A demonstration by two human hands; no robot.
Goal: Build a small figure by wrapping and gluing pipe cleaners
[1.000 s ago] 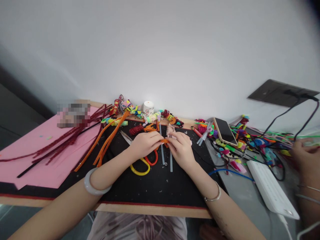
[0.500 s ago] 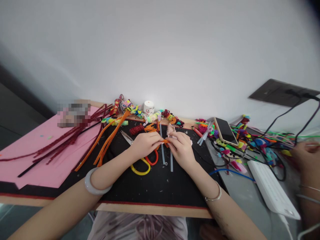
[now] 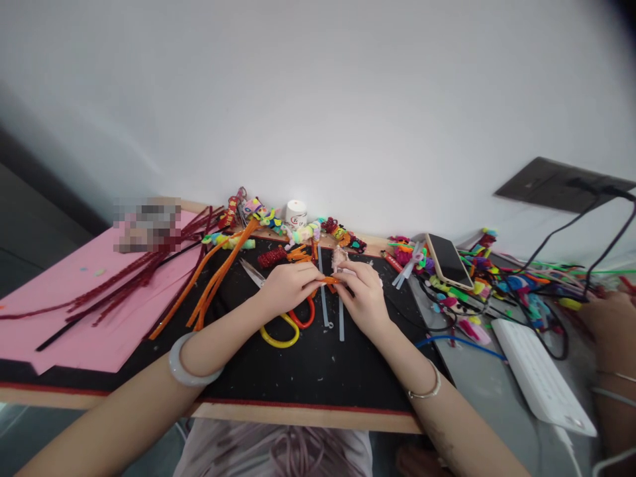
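Fingertips of both hands meet over the black mat (image 3: 318,371), pinched on a short orange pipe cleaner (image 3: 328,280) held between them. The left hand (image 3: 287,286) closes on its left end, the right hand (image 3: 364,297) on its right. Just under the left hand lie scissors (image 3: 283,324) with yellow and red handles; two pale strips (image 3: 332,308) lie below the fingers. Long orange stems (image 3: 213,281) fan out leftward beside a pink sheet (image 3: 89,298). A phone (image 3: 447,260) sits further right, and another person's hand (image 3: 609,318) is at the far right edge.
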